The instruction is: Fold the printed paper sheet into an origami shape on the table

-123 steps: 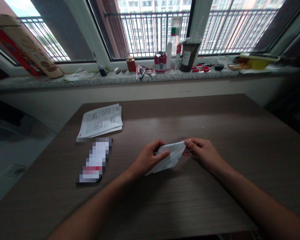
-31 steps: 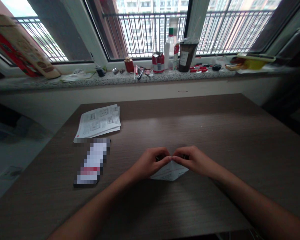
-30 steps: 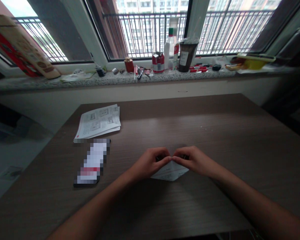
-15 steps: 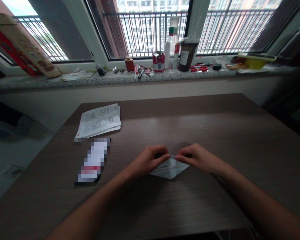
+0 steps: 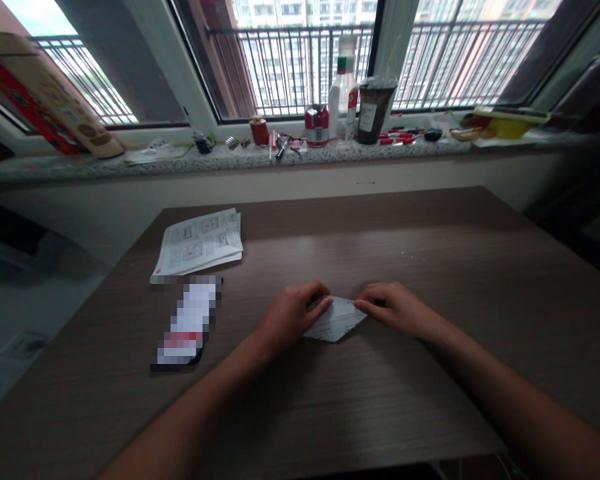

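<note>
A folded sheet of printed paper, pointed toward me, is between my hands over the middle of the table. My left hand pinches its left side between thumb and fingers. At the upper right edge, my right hand has thumb and fingertips closed on the paper. The paper's left corner is partly hidden by my left hand. To the left lies a phone with its screen blurred out. Behind the phone is a small stack of printed sheets.
The brown table reaches a windowsill. On the sill stand a red can, a clear bottle, a dark drink cup, a yellow container and small tools. A tall box leans at the left.
The paper has shifted slightly away from me and to the left, and its creased middle looks flatter. My hands have moved a little farther apart along its top edge.
</note>
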The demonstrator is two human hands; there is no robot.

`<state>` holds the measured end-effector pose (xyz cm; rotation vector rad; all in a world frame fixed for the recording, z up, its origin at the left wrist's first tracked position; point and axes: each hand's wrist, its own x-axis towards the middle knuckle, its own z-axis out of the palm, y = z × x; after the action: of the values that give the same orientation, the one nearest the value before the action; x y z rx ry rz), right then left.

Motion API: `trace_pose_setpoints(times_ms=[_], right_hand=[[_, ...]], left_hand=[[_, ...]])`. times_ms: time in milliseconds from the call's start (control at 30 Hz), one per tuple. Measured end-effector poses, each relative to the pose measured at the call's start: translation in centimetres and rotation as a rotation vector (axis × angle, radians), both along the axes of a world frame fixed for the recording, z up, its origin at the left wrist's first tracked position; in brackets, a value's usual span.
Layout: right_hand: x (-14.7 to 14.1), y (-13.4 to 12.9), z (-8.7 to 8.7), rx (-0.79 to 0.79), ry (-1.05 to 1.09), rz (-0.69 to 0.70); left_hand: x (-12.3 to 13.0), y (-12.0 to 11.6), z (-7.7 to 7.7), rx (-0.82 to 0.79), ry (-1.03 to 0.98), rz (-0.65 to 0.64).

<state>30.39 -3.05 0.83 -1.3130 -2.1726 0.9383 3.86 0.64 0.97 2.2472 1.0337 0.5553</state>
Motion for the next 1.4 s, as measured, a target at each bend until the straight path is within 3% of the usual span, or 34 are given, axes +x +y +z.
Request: trace_pose_setpoints(times_ms=[100,200,367,667,767,967,1233,1400], right_hand=[[-0.1,0.2,-0.4,0.091,-0.031,-0.021],[0.2,0.4,-0.8,0.146,-0.056,-0.057],[0.8,0.9,-1.6,0.261,-0.098,-0.108],[0.3,0.7,-1.6,0.501,-0.418,-0.158],[-0.5,-0.7,-1.7,0.560,-0.484,-0.078],[-0.9,-2.5,-2.9,0.510,-0.548,0.066],[0.0,-2.1,-3.2,0.486,-0.531,0.059],[1.5,-1.9,-3.6,0.461,-0.559,-0.021]], left_hand=[[0.2,-0.3,-0.4,0.236,0.049,-0.014],[0.4,-0.8,-0.4,0.348,0.132,-0.163],[1.0,-1.7,-0.6,0.362,0.256,-0.304],[0.9,-2.7,-2.4,0.340,0.363,-0.295],[0.9,-3.1,-2.7,0.350,0.378,-0.299],[0.9,-3.3,-3.0,0.364,0.409,-0.314],[0.9,-3.5,-3.0,0.346,0.460,-0.314],[0.9,-3.5,-2.8,0.349,0.464,-0.313]])
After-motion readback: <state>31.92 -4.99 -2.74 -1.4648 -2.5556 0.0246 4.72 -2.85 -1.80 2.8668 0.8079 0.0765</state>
